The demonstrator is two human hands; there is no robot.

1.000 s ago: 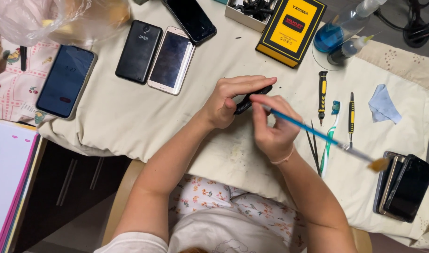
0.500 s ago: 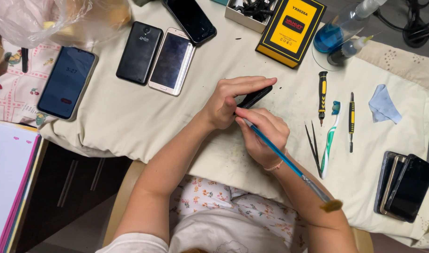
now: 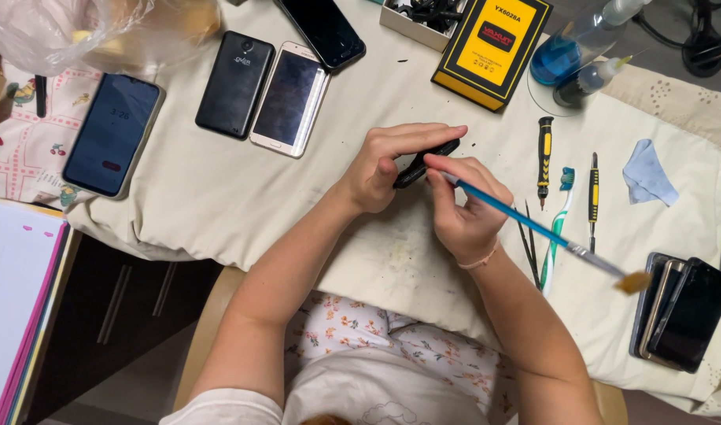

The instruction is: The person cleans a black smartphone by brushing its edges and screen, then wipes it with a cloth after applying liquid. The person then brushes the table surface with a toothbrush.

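1. The left hand (image 3: 392, 161) is curled around a small black phone (image 3: 425, 161), gripping it edge-up just above the cream cloth (image 3: 219, 205).
2. The right hand (image 3: 464, 206) touches the phone's lower end with its fingertips, closed around a blue-handled brush (image 3: 533, 227) whose bristles point away to the right.
3. A black-and-yellow screwdriver (image 3: 544, 157) and a toothbrush (image 3: 558, 220) lie just right of the hands.
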